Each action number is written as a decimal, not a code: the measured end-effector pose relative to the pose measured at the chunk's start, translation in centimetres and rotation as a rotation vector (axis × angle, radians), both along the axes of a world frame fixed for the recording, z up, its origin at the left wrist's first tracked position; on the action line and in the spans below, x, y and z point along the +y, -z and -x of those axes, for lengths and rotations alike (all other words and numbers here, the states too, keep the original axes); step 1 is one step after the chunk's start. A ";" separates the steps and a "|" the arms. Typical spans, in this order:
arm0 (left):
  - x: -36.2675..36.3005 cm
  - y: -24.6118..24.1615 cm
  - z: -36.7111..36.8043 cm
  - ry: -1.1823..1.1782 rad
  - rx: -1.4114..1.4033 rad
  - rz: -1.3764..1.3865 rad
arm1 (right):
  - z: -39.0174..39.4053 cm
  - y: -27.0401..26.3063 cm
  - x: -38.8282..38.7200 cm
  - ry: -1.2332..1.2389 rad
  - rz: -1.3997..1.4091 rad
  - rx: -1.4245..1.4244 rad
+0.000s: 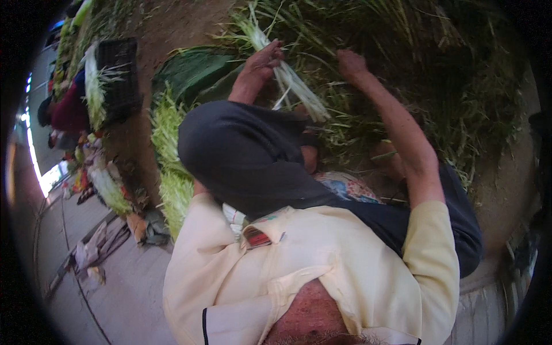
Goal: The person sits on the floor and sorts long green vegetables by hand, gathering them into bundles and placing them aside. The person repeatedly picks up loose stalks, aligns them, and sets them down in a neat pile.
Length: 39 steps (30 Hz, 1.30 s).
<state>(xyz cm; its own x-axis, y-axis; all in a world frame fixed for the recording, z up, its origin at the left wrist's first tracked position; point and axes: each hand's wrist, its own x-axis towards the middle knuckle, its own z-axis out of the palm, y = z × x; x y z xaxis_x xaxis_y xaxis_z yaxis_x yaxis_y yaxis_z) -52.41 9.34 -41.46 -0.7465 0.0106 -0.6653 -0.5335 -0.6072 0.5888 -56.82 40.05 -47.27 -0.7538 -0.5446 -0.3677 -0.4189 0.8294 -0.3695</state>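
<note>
In my left hand (264, 60) is a bunch of pale leafy stalks (302, 88), gripped around the middle. Its white ends slant down to the right, and its green tops point up and left. My right hand (351, 64) is closed in a fist over the heap of green stalks and leaves (379, 34). A thin green stalk (317, 41) runs into its fingers, slightly blurred. Both hands are in front of my bent knees, apart from each other.
A green sheet or sack (194, 71) lies left of my left hand. Beside my left knee are trimmed pale-green bunches (170, 133). Farther left, a black plastic crate (118, 82) has another bunch (92, 82) at its edge. A person in a dark red top (69, 108) is beyond it.
</note>
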 end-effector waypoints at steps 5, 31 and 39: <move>3.2 -1.5 1.2 0.151 -0.133 0.023 | -0.4 -1.2 0.4 0.072 0.221 0.175; 4.4 -1.2 -1.2 0.180 -0.078 0.353 | -4.1 -3.3 -4.3 0.487 0.951 -0.692; 5.0 -0.1 -1.6 0.139 -0.086 0.370 | -4.3 -2.4 -4.9 0.529 0.799 -0.645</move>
<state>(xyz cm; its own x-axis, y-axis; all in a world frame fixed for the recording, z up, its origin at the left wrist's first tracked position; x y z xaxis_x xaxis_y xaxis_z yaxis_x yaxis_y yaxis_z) -50.79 14.34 -41.37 -0.6959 -0.1443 -0.7034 -0.6529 -0.2808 0.7035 -52.47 35.15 -44.90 -0.7545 -0.4679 -0.4602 0.3685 0.2781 -0.8870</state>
